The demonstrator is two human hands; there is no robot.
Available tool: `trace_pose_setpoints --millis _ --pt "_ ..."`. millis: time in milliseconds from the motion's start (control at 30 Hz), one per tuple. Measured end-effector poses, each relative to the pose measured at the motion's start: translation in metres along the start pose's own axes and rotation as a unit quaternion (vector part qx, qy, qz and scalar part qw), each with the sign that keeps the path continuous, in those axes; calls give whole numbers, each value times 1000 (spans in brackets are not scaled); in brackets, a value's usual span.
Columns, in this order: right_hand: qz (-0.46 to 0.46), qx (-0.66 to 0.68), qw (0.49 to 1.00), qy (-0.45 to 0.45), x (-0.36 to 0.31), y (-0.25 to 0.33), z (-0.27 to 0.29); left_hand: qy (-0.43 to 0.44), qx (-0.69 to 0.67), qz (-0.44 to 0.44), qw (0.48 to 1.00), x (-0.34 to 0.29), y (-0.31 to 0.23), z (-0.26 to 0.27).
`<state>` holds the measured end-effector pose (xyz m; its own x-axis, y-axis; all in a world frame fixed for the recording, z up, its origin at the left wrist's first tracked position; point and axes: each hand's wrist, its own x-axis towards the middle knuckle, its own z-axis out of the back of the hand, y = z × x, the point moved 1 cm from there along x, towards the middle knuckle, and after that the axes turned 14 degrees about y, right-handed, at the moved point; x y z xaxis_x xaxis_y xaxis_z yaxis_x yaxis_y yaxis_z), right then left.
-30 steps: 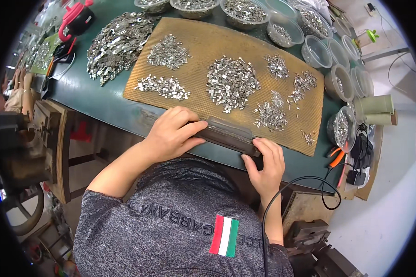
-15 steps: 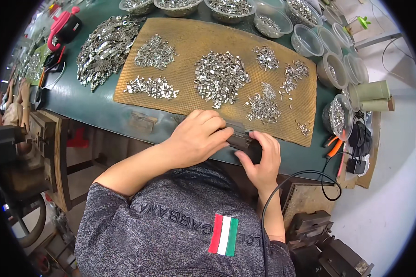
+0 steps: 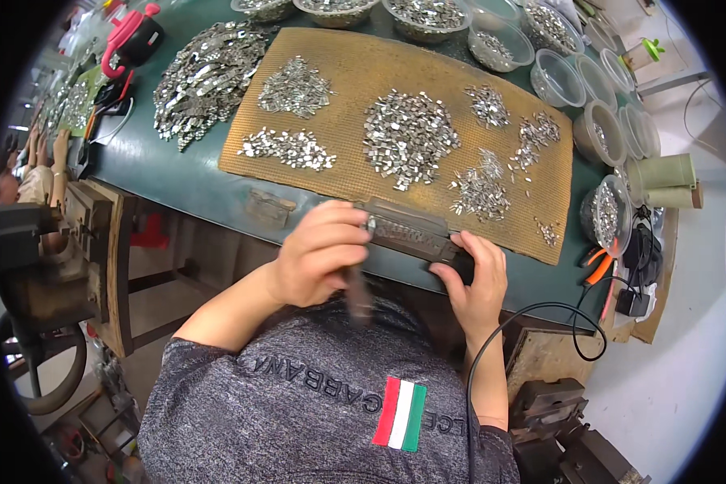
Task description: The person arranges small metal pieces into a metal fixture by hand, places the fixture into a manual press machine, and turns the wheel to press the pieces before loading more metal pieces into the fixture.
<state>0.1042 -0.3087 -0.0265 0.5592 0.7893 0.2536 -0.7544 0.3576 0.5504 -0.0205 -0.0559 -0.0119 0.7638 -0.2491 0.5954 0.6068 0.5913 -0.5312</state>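
Gripping the right end of a dark metal fixture [image 3: 405,213], the right hand [image 3: 482,284] has thumb and fingers parted only by what they pinch. The fixture sits at the near edge of the green table [image 3: 189,198], just beside the tan mat [image 3: 347,60], with small silvery pieces [image 3: 411,235] along it. The left hand [image 3: 321,256] has its fingers curled nearly closed, apparently around a dark bar [image 3: 359,297] pointing down toward the shirt [image 3: 282,403] (motion blurs its outline). Heaps of metal bits [image 3: 411,139] cover parts of the mat; clear bowls [image 3: 558,78] and orange-handled pliers [image 3: 598,270] lie beyond it.
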Motion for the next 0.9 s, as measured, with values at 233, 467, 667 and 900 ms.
trace_pose_setpoints --millis 233,467,667,900 --pt "-10 -28 1000 8 2 2 0 -258 -79 222 937 -75 5 35" --pt "-15 -30 999 16 1 -1 -4 -32 181 232 955 -31 2 43" --pt "-22 -5 1000 15 8 -5 -5 94 124 147 977 25 12 -12" --pt "-26 21 999 12 6 -3 -1 126 113 79 982 37 16 -21"
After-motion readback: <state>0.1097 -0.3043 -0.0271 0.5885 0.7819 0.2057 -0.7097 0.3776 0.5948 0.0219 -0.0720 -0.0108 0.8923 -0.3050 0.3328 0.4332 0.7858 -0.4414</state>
